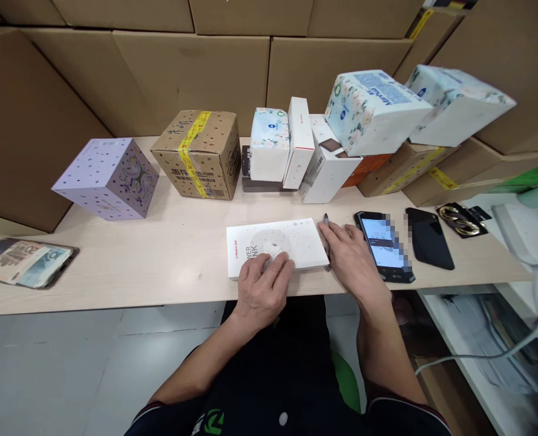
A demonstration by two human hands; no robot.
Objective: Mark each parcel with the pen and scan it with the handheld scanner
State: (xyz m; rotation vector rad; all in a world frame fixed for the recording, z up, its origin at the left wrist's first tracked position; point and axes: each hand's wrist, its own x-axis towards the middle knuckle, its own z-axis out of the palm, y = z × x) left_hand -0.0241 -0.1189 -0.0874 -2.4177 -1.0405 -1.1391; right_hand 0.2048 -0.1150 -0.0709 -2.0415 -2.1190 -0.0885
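A flat white power bank box [275, 227] lies on the table in front of me. My left hand [262, 290] rests on the box's near edge, its fingers bent and lying on the top face; the thumb is hard to make out. At the box's right end, a dark pen [327, 242] lies lengthwise, pointing away from me. My right hand [350, 257] lies palm down beside it, with fingers stretched out and the index fingertip at the pen. Just right of that hand is a phone [384, 242] with its screen lit.
A dark phone [429, 238] and a packaged gold item [462, 219] lie farther right. Along the back stand a lilac box [108, 178], a taped carton [198, 154], white boxes [330, 169] and tissue packs [377, 112]. Banknotes [28, 261] lie at the left front edge.
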